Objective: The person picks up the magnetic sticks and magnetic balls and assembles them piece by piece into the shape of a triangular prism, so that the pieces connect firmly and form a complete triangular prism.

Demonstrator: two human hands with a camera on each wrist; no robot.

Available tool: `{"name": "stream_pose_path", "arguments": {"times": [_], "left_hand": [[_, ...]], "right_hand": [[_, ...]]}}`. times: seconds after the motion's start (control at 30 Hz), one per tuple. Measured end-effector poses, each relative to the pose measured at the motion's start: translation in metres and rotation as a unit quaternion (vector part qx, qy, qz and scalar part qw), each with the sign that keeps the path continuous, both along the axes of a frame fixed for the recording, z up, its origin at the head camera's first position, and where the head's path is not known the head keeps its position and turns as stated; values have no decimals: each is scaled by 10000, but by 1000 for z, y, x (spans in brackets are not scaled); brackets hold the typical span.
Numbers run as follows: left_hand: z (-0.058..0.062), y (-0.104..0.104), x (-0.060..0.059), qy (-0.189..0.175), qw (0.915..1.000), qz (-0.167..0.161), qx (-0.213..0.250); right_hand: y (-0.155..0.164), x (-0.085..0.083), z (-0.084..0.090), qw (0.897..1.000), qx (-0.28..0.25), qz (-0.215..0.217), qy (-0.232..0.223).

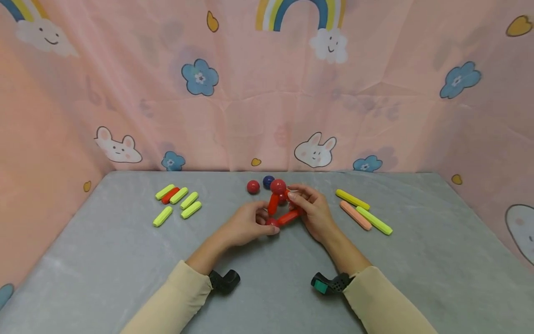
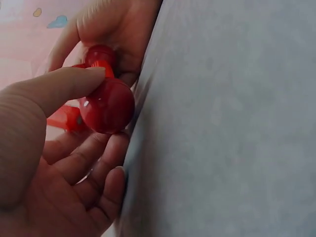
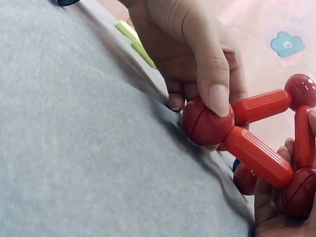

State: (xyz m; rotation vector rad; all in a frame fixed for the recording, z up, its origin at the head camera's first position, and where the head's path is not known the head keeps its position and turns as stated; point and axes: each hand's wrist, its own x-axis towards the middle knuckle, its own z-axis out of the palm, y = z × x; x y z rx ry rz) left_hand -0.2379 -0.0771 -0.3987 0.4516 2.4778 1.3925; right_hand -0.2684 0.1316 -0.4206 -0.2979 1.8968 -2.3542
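Three red rods and red balls form a triangle, held up between both hands. My left hand (image 1: 245, 225) pinches the near corner ball (image 3: 208, 122) between thumb and fingers. On the other side, my right hand (image 1: 315, 213) grips the triangle near its right corner ball (image 3: 298, 192), which is covered in the head view. The top ball (image 1: 278, 187) sticks up at the far corner, with a red rod (image 1: 273, 204) running down from it. Another red ball (image 1: 282, 199) shows through the triangle's middle; whether it is attached I cannot tell.
On the grey table, a loose red ball (image 1: 252, 187) and a dark blue ball (image 1: 268, 182) lie behind the hands. Several short yellow-green rods (image 1: 189, 200) and one red rod (image 1: 170, 195) lie left. Longer yellow (image 1: 352, 199), orange (image 1: 355, 215) and yellow-green rods (image 1: 374, 221) lie right.
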Motion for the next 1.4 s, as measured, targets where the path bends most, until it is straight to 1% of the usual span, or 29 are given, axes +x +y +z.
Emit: {"name": "stream_pose_path", "arguments": {"times": [0.13, 0.27, 0.37, 0.6, 0.73, 0.87, 0.93, 0.97, 1.03, 1.1, 1.17, 1.3, 1.4], "left_hand": [[-2, -4, -2, 82, 10000, 5, 33], [-4, -6, -3, 280, 9995, -8, 118], [-5, -7, -5, 352, 9992, -9, 196], [-9, -10, -6, 316, 9991, 49, 263], [-11, -11, -8, 301, 9988, 173, 354], [-12, -15, -11, 282, 9982, 345, 404], [-11, -17, -12, 273, 9981, 419, 366], [-10, -19, -13, 285, 9981, 430, 340], [-8, -22, -14, 282, 9984, 428, 253], [-7, -26, -15, 299, 9990, 313, 135], [-5, -29, -16, 317, 9994, 112, 20], [0, -34, -16, 345, 9983, -374, -292], [3, -36, -16, 351, 9961, -625, -523]], "right_hand": [[-1, 0, -1, 10000, -33, -33, 1], [-2, 0, -2, 9999, -96, 34, 94], [-3, 0, -4, 9998, -13, 75, 203], [-3, 0, -7, 9989, 304, 95, 333], [-4, 0, -7, 9965, 726, 63, 404], [-5, 2, -5, 9883, 1435, -117, 498], [-7, 2, -4, 9786, 1926, -321, 656], [-9, 2, -3, 9709, 2230, -415, 769], [-11, 2, -1, 9546, 2757, -519, 1002], [-11, 2, 3, 9336, 3318, -504, 1257], [-9, 1, 7, 9171, 3715, -281, 1416], [-1, 0, 16, 8945, 4223, 476, 1388], [4, 0, 23, 8759, 4523, 1031, 1325]]}}
